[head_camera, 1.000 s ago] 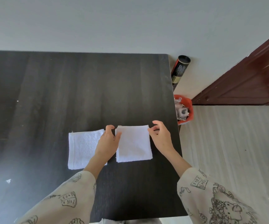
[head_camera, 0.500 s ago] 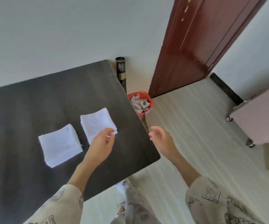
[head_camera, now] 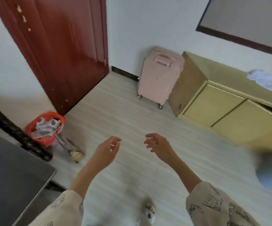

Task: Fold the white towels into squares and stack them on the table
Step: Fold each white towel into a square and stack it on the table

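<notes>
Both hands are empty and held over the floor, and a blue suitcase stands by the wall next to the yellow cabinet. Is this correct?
Not quite: the head view shows the suitcase is pink, not blue. The rest holds: left hand and right hand are empty over the floor, beside the cabinet.

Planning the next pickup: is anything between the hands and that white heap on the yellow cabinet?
Nothing visible. Left hand and right hand hang empty over bare floor; the white heap lies on the yellow cabinet, with the pink suitcase off to the side.
</notes>
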{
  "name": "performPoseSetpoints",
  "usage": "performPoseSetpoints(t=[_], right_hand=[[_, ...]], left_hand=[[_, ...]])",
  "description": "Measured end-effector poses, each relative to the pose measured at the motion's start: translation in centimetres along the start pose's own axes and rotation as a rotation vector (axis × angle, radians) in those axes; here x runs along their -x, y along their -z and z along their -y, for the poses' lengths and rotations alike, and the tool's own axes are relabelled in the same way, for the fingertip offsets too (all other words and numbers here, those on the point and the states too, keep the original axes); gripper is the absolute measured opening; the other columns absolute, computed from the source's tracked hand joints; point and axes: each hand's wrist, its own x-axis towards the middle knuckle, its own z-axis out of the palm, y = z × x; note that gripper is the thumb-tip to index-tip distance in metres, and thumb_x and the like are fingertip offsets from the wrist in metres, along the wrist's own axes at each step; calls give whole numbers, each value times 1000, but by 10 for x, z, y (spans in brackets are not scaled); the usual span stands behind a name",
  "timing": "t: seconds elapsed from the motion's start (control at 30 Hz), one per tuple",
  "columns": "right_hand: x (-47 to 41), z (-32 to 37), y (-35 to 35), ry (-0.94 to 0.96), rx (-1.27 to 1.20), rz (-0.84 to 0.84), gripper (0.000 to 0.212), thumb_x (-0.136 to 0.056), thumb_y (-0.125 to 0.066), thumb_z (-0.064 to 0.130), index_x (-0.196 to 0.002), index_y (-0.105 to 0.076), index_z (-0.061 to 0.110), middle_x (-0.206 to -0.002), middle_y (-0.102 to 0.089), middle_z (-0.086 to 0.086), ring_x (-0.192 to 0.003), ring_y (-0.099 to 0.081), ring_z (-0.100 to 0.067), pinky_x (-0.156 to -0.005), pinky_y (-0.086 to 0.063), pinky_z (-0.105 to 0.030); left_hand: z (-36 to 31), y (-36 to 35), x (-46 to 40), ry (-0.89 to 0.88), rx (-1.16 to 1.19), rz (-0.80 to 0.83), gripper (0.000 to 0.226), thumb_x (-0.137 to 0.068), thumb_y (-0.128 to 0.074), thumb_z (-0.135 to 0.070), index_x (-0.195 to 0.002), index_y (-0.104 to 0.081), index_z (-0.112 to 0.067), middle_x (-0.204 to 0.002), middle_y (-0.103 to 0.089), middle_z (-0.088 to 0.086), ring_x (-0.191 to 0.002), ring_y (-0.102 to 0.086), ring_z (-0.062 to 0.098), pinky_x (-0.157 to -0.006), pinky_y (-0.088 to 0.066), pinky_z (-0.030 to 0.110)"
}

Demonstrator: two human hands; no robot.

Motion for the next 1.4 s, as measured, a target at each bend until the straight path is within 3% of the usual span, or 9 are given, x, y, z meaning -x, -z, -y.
performPoseSetpoints(t=[0.3, 0.6, 0.73, 0.97, 1.17, 1.3, 1.4], right_hand=[[-18, -86, 221, -55, -2, -249, 18, -95, -50, 16, -110, -58, 14, -88, -65, 1, -81, -64, -16, -80, -51, -31], [-108, -125, 363, -114, -111, -391, 16, -95, -50, 18, -109, -57, 18, -91, -66, 1, -84, -65, -16, -79, -52, -33], [-180, -132, 437, -129, -154, -467, 17, -95, -49, 18, -110, -58, 16, -91, -66, 1, -82, -65, -16, -79, -51, -32], [-285, -119, 570, -157, -221, -563, 13, -95, -49, 16, -105, -56, 20, -89, -66, 2, -82, -63, -15, -75, -52, -30], [-351, -151, 666, -249, -258, -634, 15, -94, -50, 16, -107, -58, 17, -89, -67, -1, -82, -64, -18, -79, -51, -34], [-410, -188, 735, -297, -262, -615, 14, -94, -51, 13, -105, -58, 14, -87, -66, -2, -76, -61, -17, -68, -49, -29], [-464, -223, 798, -313, -213, -618, 18, -93, -52, 13, -109, -60, 10, -87, -66, -4, -78, -62, -19, -75, -49, -35]], left_hand=[[-167, -158, -109, -169, 53, 237, 14, -95, -46, -19, -106, -55, -24, -98, -63, -1, -83, -61, 11, -66, -41, 7], [-264, -252, -260, -253, 3, 385, 13, -95, -46, -16, -101, -53, -26, -97, -63, 1, -84, -61, 14, -68, -44, 14], [-315, -292, -360, -325, -37, 445, 17, -96, -44, -18, -109, -55, -19, -102, -62, 2, -89, -61, 15, -68, -42, 10], [-425, -352, -518, -405, -62, 508, 25, -97, -42, -19, -117, -55, -10, -106, -60, 2, -95, -57, 14, -79, -40, 21], [-478, -422, -606, -371, -82, 659, 24, -97, -44, -19, -117, -55, -12, -110, -61, 4, -102, -59, 17, -85, -43, 24], [-509, -478, -669, -342, -128, 672, 25, -97, -44, -21, -118, -55, -13, -111, -62, 2, -105, -60, 18, -83, -41, 22], [-537, -524, -723, -307, -147, 641, 25, -97, -44, -19, -118, -55, -11, -111, -61, 1, -106, -58, 19, -82, -38, 20]])
